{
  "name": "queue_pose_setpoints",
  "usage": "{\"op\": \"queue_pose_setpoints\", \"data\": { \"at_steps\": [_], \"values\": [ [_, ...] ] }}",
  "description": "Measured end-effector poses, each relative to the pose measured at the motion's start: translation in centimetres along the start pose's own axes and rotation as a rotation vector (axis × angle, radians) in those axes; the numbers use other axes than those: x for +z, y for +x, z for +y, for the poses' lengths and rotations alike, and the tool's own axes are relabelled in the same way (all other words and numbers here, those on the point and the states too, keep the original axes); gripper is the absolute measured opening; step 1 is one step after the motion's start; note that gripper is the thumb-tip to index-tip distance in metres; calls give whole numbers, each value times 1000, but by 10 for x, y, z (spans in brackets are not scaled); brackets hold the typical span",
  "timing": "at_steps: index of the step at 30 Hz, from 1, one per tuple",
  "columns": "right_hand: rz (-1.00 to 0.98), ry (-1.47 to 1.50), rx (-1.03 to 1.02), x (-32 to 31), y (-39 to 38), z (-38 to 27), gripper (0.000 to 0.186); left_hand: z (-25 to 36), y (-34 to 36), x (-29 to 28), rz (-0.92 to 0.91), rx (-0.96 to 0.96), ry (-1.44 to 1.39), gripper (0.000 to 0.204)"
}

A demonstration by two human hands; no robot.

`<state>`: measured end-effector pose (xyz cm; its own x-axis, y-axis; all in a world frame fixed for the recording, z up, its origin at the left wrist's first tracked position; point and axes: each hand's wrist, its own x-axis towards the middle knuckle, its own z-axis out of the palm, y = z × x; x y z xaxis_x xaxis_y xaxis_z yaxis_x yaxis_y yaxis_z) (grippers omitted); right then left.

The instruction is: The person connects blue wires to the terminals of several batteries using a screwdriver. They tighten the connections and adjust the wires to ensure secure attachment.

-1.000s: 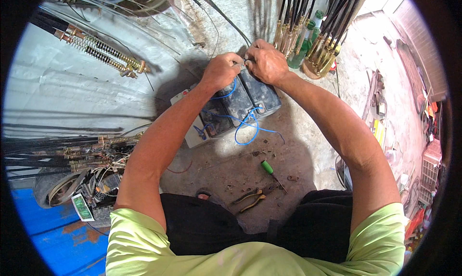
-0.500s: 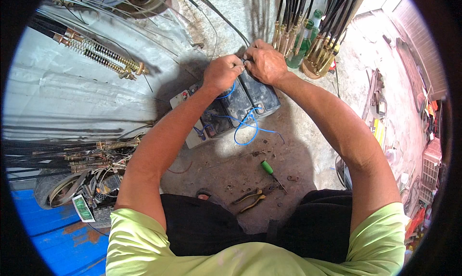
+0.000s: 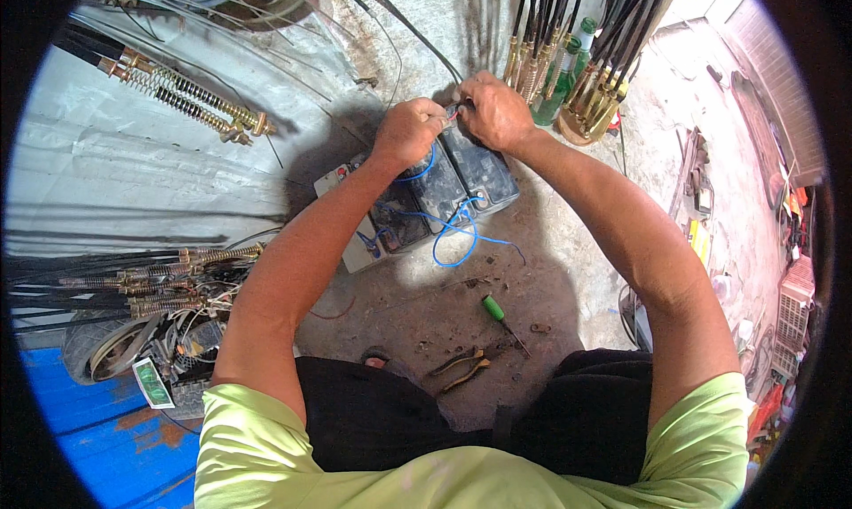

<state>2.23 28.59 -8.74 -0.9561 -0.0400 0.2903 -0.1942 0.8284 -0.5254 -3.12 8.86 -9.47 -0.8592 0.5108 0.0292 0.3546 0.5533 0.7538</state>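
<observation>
My left hand (image 3: 411, 134) and my right hand (image 3: 497, 113) meet over the far end of a row of dark, dusty batteries (image 3: 440, 186). The fingers of both are pinched together around something small. A bit of red shows between the fingertips, too small to name. One blue wire (image 3: 429, 166) curves up from the batteries beneath my left hand. Another blue wire (image 3: 473, 243) lies in a loose loop over their near edge, joined at the near terminals. A paler battery (image 3: 357, 253) stands at the row's left end, partly behind my left forearm.
On the floor between my legs lie a green-handled screwdriver (image 3: 494, 308), pliers (image 3: 470, 372) and small metal bits. Green bottles (image 3: 552, 96) and upright black cables with brass-coloured ends (image 3: 589, 108) stand beyond my right hand. Spring-ended cables (image 3: 191, 105) extend from the left. A crate (image 3: 792, 318) sits far right.
My right hand's fingers have shifted slightly, and a red bit now shows between the fingertips. My left hand stays nearly in place; the batteries and tools have not moved.
</observation>
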Motion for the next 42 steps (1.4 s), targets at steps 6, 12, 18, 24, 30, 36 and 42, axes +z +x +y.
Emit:
{"op": "queue_pose_setpoints", "data": {
  "at_steps": [6,12,18,24,30,36,42],
  "values": [
    [85,9,-32,-2,10,6,21,3,1,-3,-11,52,4,20],
    [200,-41,-186,-13,1,-6,23,1,2,-5,-10,48,49,21],
    [-33,-30,-112,-6,-22,3,28,-4,7,-2,9,38,55,21],
    [-10,-39,-147,7,-22,-2,32,10,3,-2,8,38,145,21],
    [25,15,-116,18,-25,-4,38,1,3,4,43,62,149,22],
    [110,85,-129,26,-33,-10,38,-19,4,2,51,233,324,22],
    [91,64,-112,26,-33,-3,38,-12,6,6,51,202,295,21]
  ]
}}
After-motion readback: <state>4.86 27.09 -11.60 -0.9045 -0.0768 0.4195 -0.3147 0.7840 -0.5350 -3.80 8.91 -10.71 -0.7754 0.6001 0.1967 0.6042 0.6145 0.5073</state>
